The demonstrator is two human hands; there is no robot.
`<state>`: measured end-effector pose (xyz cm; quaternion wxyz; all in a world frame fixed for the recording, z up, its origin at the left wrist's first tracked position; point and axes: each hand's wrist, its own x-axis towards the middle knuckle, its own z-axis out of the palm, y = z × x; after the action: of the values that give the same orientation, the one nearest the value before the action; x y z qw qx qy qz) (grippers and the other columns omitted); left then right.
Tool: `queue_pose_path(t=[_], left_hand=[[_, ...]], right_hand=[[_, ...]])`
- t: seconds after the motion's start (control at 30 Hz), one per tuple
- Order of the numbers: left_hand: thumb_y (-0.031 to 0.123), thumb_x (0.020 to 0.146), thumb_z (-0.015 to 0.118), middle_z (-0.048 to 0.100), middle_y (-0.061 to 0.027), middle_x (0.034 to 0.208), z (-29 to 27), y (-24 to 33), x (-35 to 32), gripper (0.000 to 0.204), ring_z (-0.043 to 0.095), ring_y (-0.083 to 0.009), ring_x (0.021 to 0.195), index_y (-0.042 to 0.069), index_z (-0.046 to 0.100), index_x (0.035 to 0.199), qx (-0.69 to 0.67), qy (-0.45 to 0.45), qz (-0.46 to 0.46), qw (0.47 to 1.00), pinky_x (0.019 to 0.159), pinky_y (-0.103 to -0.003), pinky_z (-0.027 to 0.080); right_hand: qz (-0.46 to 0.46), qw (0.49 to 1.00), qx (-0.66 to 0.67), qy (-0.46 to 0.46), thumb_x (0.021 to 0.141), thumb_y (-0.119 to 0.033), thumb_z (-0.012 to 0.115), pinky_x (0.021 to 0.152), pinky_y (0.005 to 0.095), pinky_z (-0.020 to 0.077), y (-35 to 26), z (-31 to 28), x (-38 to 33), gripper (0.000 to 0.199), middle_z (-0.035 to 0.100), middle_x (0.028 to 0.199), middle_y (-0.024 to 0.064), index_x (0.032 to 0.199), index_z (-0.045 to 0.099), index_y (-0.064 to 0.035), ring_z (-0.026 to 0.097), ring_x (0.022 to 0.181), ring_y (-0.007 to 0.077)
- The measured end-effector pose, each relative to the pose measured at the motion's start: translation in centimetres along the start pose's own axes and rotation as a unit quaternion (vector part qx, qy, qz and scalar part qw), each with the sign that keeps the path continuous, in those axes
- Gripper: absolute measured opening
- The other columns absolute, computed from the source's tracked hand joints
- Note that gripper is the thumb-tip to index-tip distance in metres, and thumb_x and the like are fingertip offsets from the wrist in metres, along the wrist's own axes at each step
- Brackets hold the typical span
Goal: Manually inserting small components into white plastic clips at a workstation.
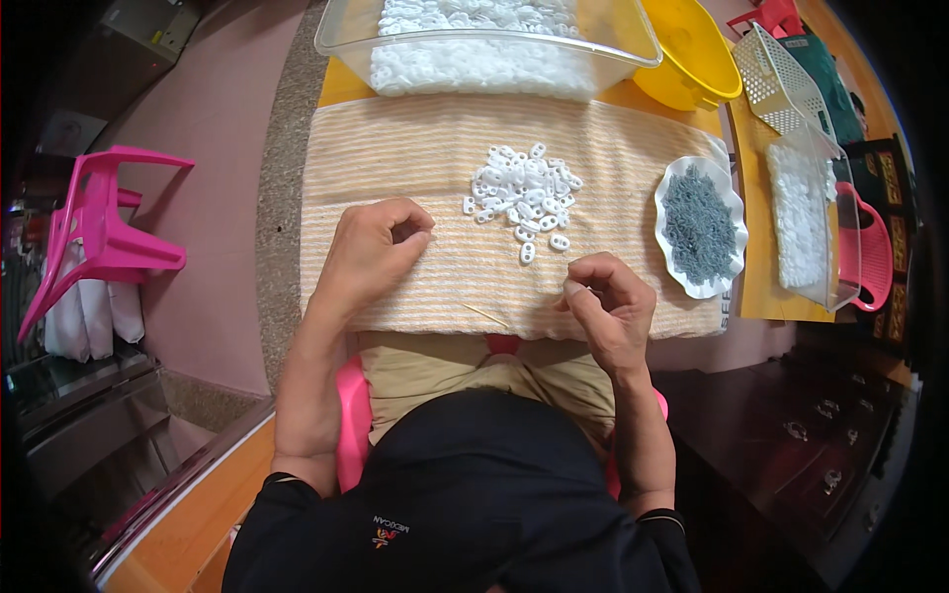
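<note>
My left hand (374,249) rests on the striped towel (395,128), left of the pile. Its fingers are curled, with thumb and forefinger tips close together; anything between them is too small to make out. At the right, my right hand (615,308) is closed in a pinch over the towel's near edge, and I cannot tell what, if anything, sits in it. Between and beyond the hands lies a heap of small white plastic pieces (524,188), oval with two holes. One loose piece (527,254) lies nearest me. A thin wooden toothpick-like stick (485,315) lies near the front edge.
A clear tub (346,44) of white pieces stands at the back, beside a yellow basin (692,49). On the right are a white scalloped dish (664,252) of small grey-blue pieces and another clear bin (847,237). A pink stool (129,237) stands on the left.
</note>
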<state>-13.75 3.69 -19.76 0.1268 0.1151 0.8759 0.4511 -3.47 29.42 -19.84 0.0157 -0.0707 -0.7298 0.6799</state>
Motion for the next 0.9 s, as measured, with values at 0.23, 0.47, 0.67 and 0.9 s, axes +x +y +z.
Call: queue_pose_path(t=[0.23,0.47,0.67,0.9], left_hand=[[0.006,0.077,0.063,0.066,-0.0139,0.069,0.3,0.2,0.0,0.009,0.066,-0.0211,0.064,0.0,0.066,0.083,0.02,0.016,0.017,1.0,0.062,-0.031,0.05],[0.007,0.077,0.064,0.064,-0.0134,0.069,0.2,0.2,0.2,0.008,0.065,-0.0218,0.064,0.0,0.064,0.082,0.028,0.011,0.013,0.999,0.062,-0.032,0.049],[0.006,0.077,0.065,0.064,-0.0133,0.07,0.2,0.3,0.3,0.008,0.065,-0.0214,0.065,0.0,0.064,0.082,0.027,0.009,0.009,1.0,0.063,-0.032,0.049],[0.005,0.078,0.064,0.064,-0.0135,0.072,-0.2,0.7,0.0,0.007,0.065,-0.0239,0.067,0.001,0.064,0.083,0.04,0.003,0.005,0.999,0.064,-0.033,0.049]], right_hand=[[-0.02,0.999,-0.043,0.005,0.084,0.005,0.059,0.065,0.0277,0.0566,1.1,-0.5,-0.1,0.01,0.06,0.088,0.0066,0.094,0.061,0.0042,0.06,0.073,0.0102],[-0.019,0.998,-0.051,0.014,0.084,0.006,0.059,0.065,0.0277,0.0562,1.4,-0.7,-0.1,0.011,0.06,0.088,0.0071,0.095,0.061,0.0043,0.06,0.072,0.0108],[-0.023,0.998,-0.065,0.016,0.084,0.007,0.058,0.065,0.0274,0.0557,1.7,-0.9,0.0,0.012,0.06,0.088,0.0073,0.095,0.061,0.0044,0.06,0.071,0.011],[-0.013,0.999,-0.035,0.01,0.084,0.007,0.058,0.065,0.026,0.0545,1.4,-0.7,-0.2,0.011,0.06,0.088,0.0071,0.094,0.061,0.0046,0.06,0.072,0.0111]])
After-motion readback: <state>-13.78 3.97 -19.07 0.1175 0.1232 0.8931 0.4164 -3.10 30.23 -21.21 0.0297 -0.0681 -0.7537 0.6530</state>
